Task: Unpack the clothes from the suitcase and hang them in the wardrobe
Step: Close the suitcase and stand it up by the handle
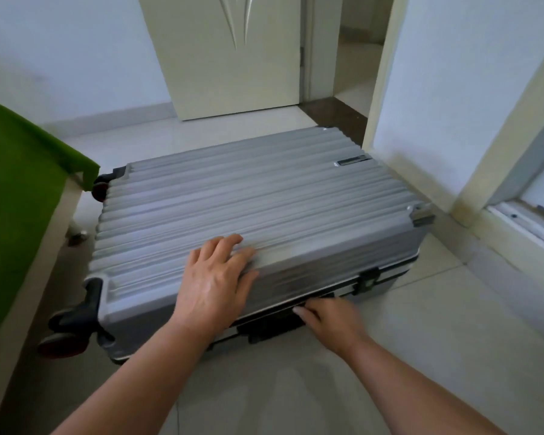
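A silver ribbed hard-shell suitcase lies flat and closed on the tiled floor, wheels to the left. My left hand rests palm down on the near edge of its lid, fingers spread. My right hand is at the front side of the case, fingers touching the dark latch or handle area along the seam. A second black latch sits further right on the same side. No clothes or wardrobe are visible.
A bed with a green cover stands at the left, close to the suitcase wheels. A cream door stands open behind the case, with a doorway to its right. A wall corner and a sliding door frame are at the right.
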Demonstrator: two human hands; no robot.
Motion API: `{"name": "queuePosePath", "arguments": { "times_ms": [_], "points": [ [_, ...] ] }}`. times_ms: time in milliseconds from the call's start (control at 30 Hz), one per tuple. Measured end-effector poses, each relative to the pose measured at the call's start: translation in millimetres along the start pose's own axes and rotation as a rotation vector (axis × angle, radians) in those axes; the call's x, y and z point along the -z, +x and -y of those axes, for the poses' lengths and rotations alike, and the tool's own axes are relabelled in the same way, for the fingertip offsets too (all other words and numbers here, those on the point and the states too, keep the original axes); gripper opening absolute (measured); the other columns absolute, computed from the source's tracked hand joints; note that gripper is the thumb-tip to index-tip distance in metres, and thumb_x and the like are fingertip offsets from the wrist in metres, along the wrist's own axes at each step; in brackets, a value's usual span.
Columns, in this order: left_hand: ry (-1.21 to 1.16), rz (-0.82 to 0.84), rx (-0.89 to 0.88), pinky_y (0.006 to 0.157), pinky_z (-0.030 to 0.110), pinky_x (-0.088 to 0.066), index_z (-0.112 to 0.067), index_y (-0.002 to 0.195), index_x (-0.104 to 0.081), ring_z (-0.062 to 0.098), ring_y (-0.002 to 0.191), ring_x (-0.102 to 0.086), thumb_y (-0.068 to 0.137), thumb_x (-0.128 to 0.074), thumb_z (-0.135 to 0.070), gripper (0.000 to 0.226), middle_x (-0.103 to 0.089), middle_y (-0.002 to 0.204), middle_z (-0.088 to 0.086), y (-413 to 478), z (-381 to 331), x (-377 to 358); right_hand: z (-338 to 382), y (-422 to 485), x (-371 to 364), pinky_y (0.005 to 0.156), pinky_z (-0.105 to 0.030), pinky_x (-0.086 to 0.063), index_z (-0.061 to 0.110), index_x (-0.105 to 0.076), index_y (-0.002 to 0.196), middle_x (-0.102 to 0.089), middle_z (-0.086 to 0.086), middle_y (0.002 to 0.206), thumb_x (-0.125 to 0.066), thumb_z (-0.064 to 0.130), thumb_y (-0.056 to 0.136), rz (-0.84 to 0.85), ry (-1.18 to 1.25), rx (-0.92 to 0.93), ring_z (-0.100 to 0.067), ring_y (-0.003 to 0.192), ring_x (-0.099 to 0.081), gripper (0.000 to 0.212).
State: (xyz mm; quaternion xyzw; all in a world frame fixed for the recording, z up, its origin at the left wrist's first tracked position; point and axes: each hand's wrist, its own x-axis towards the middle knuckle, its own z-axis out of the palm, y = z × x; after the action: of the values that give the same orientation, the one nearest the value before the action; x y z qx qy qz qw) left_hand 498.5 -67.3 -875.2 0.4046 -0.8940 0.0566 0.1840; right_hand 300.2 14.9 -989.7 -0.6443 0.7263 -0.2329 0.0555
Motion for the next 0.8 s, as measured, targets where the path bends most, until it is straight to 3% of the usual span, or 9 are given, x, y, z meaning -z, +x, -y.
{"name": "queuePosePath", "arguments": {
  "times_ms": [100, 200, 333, 400, 533, 600, 667, 733, 800],
  "points": [
    [0.048, 0.044, -0.113, 0.079, 0.039, -0.05, -0.021, 0.106, -0.069, 0.031, 0.104, -0.06, 0.081, -0.041, -0.04, 0.042, -0.062, 0.12, 0.007, 42, -48, -15, -33, -3, 15, 0.045, -0.023, -0.04, 0.017, -0.056, 0.057, -0.062, -0.002, 0.053, -0.037, 0.059, 0.082, -0.154, 0.033, -0.021, -0.023, 0.054, -0.063, 0.053],
    [0.04, 0.094, -0.129, 0.077, 0.041, -0.051, -0.022, 0.104, -0.07, 0.032, 0.101, -0.062, 0.081, -0.039, -0.038, 0.042, -0.064, 0.118, 0.007, 81, -85, -27, -48, 5, 34, 0.038, -0.019, -0.031, 0.017, -0.051, 0.049, -0.051, 0.001, 0.041, -0.048, 0.048, 0.084, -0.267, 0.031, 0.019, -0.013, 0.039, -0.052, 0.047],
    [-0.009, 0.15, -0.057, 0.073, 0.043, -0.052, -0.023, 0.103, -0.072, 0.033, 0.099, -0.063, 0.082, -0.038, -0.038, 0.043, -0.065, 0.115, 0.008, 119, -103, -40, -65, 24, 68, 0.044, -0.022, -0.029, 0.017, -0.047, 0.05, -0.045, 0.002, 0.043, -0.055, 0.038, 0.087, -0.421, 0.217, 0.131, -0.013, 0.042, -0.043, 0.043],
    [-0.067, 0.197, 0.024, 0.08, 0.044, -0.05, -0.025, 0.11, -0.069, 0.033, 0.107, -0.057, 0.084, -0.035, -0.042, 0.046, -0.061, 0.122, 0.007, 130, -108, -44, -71, 42, 91, 0.046, -0.024, -0.031, 0.016, -0.047, 0.052, -0.044, 0.004, 0.047, -0.055, 0.036, 0.089, -0.432, 0.297, 0.158, -0.01, 0.044, -0.04, 0.043],
    [-0.08, 0.261, 0.131, 0.079, 0.04, -0.048, -0.028, 0.105, -0.067, 0.029, 0.102, -0.053, 0.077, -0.019, -0.052, 0.06, -0.06, 0.111, -0.001, 137, -115, -47, -83, 94, 127, 0.045, -0.024, -0.035, 0.016, -0.054, 0.058, -0.051, 0.005, 0.051, -0.053, 0.036, 0.088, -0.471, 0.187, 0.159, -0.013, 0.045, -0.046, 0.037],
    [-0.062, 0.264, 0.152, 0.071, 0.039, -0.052, -0.027, 0.098, -0.068, 0.03, 0.092, -0.057, 0.078, -0.027, -0.049, 0.05, -0.062, 0.105, 0.0, 137, -119, -48, -92, 118, 142, 0.047, -0.026, -0.046, 0.018, -0.065, 0.072, -0.062, 0.005, 0.063, -0.053, 0.035, 0.087, -0.437, 0.115, 0.115, -0.016, 0.055, -0.058, 0.026],
    [-0.019, 0.294, 0.174, 0.061, 0.039, -0.054, -0.028, 0.091, -0.067, 0.028, 0.083, -0.061, 0.079, -0.036, -0.045, 0.038, -0.064, 0.099, -0.002, 141, -123, -45, -103, 142, 156, 0.067, -0.034, -0.053, 0.018, -0.068, 0.097, -0.069, 0.001, 0.09, -0.055, 0.034, 0.086, -0.313, 0.01, 0.048, -0.023, 0.083, -0.064, 0.023],
    [0.024, 0.324, 0.188, 0.055, 0.036, -0.054, -0.031, 0.087, -0.066, 0.025, 0.079, -0.063, 0.077, -0.039, -0.044, 0.031, -0.064, 0.095, -0.005, 140, -127, -43, -111, 156, 160, 0.1, -0.039, -0.039, 0.018, -0.05, 0.131, -0.052, -0.005, 0.133, -0.048, 0.038, 0.093, -0.029, -0.085, -0.04, -0.027, 0.123, -0.046, 0.043],
    [0.029, 0.354, 0.198, 0.051, 0.034, -0.052, -0.031, 0.082, -0.063, 0.022, 0.075, -0.062, 0.073, -0.041, -0.044, 0.027, -0.061, 0.09, -0.008, 146, -130, -41, -121, 167, 162, 0.113, -0.041, -0.021, 0.021, -0.024, 0.147, -0.022, -0.007, 0.155, -0.037, 0.045, 0.097, 0.146, -0.1, -0.147, -0.028, 0.141, -0.022, 0.057]
  ]
}}
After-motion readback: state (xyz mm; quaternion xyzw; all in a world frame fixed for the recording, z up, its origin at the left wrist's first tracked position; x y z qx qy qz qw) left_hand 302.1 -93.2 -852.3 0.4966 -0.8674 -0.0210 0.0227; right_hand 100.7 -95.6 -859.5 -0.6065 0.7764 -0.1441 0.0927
